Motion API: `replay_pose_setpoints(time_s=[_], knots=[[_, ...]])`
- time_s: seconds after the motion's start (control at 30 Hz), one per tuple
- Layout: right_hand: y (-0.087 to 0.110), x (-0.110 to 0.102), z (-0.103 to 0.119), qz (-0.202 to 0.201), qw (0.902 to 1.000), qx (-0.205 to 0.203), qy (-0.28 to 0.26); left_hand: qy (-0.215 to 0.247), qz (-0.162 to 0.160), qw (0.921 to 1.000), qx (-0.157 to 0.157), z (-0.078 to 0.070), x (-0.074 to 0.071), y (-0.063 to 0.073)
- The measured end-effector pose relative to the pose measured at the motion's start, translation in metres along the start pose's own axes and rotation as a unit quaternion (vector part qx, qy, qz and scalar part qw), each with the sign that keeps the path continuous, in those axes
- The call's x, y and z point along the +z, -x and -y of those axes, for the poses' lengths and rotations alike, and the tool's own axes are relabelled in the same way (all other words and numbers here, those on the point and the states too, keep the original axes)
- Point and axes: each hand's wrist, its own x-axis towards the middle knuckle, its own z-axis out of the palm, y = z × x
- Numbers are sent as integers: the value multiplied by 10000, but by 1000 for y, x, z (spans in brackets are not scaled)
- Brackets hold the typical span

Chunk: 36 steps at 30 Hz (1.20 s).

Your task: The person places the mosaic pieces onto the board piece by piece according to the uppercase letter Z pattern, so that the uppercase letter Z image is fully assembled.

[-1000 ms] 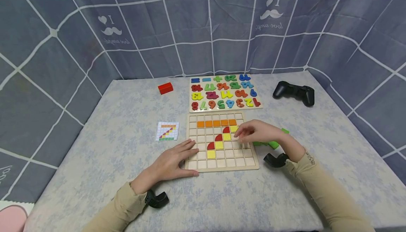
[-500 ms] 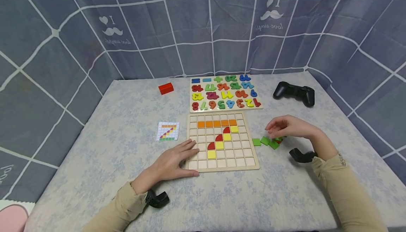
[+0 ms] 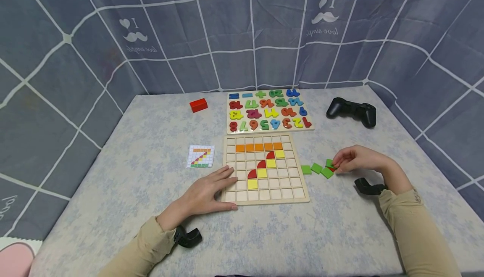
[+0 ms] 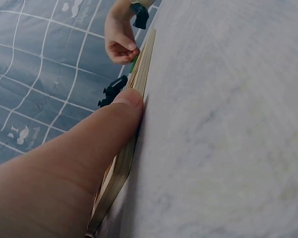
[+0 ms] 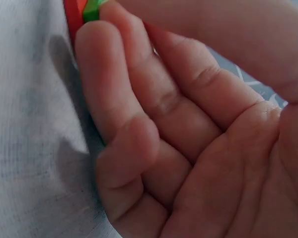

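Note:
A wooden grid board [image 3: 270, 203] lies on the table with orange squares [image 3: 259, 147], yellow squares [image 3: 262, 173] and red quarter-round pieces [image 3: 252, 174] set in its cells. My left hand [image 3: 204, 193] rests spread at the board's left side, fingers on its edge; its thumb [image 4: 129, 101] lies along the near edge in the left wrist view. Right of the board, my right hand [image 3: 353, 159] is at a small pile of green square tiles [image 3: 316, 168], thumb and fingers curled in. Its fingertips pinch a green tile [image 5: 92, 10], with a red piece [image 5: 74, 15] beside it.
A number puzzle board [image 3: 270, 108] stands directly behind the grid board. A pattern card [image 3: 200, 156] lies to the left, a red block [image 3: 198, 105] farther back. At the back right is a black game controller [image 3: 351, 111]. A patterned curtain [image 3: 211, 29] surrounds the table.
My right hand has moved right from above the board to the green tiles and lowered onto the pile's right end. My left hand has stayed in place.

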Motion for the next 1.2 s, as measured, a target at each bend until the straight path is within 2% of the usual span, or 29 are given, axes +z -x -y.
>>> replay_pose_setpoints(time_s=[0.27, 0.67, 0.87, 1.07, 1.2], knots=[[-3, 3, -4, -361, 9993, 113, -21, -37, -19, 10000, 27, 0, 0, 0], [-8, 10, -2, -767, 9956, 130, 520, -35, 14, 10000, -8, 0, 0, -1], [-10, 14, -3, -994, 9903, 127, 958, -36, 22, 10000, -6, 0, 0, 0], [-13, 20, 1, -1348, 9810, 231, 1375, -37, 23, 10000, -16, 0, 0, 0], [-14, 21, 3, -1393, 9786, 237, 1494, -26, 2, 10000, -4, 0, 0, 0]])
